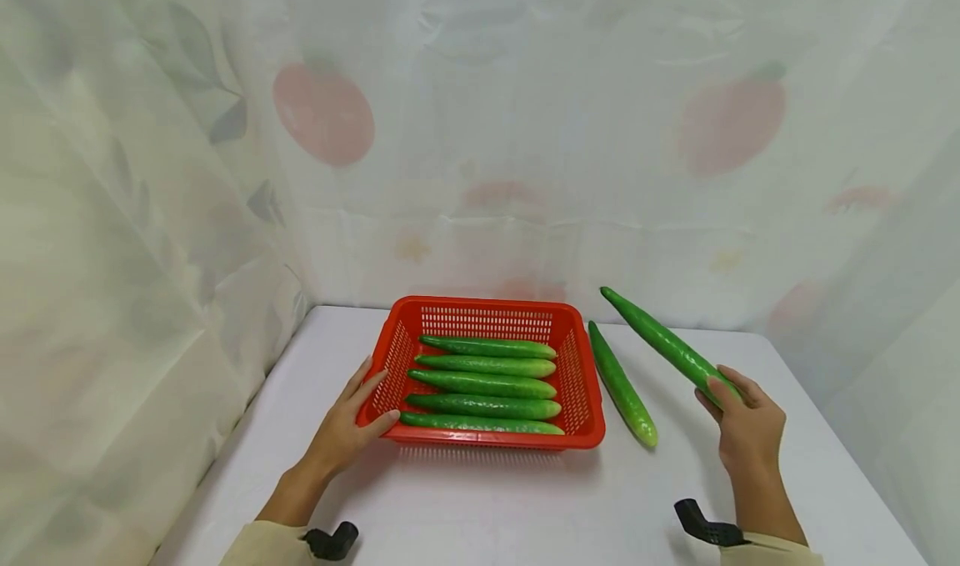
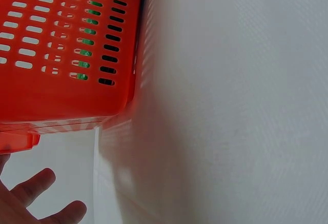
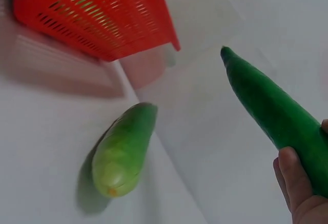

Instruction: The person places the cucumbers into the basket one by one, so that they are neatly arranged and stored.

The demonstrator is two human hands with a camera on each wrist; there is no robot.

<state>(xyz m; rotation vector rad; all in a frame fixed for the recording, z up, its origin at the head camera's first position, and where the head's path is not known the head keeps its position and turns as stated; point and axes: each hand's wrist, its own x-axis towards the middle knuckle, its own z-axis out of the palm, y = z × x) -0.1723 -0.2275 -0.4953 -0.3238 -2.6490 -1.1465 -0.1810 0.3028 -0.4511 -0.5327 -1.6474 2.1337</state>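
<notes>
A red plastic basket with slotted walls holds several green cucumbers lying side by side. My left hand rests at its near left corner, thumb and a finger over the rim; the left wrist view shows other fingers spread out past the basket wall. On the right, my right hand grips one end of a cucumber, which is raised over the table and slants up toward the back left. Another cucumber lies on the table between the basket and the right hand.
A white-covered table carries everything. Pale curtains with faded fruit prints hang behind it and along both sides. A black wrist mount sticks out from the right sleeve, and a similar mount from the left.
</notes>
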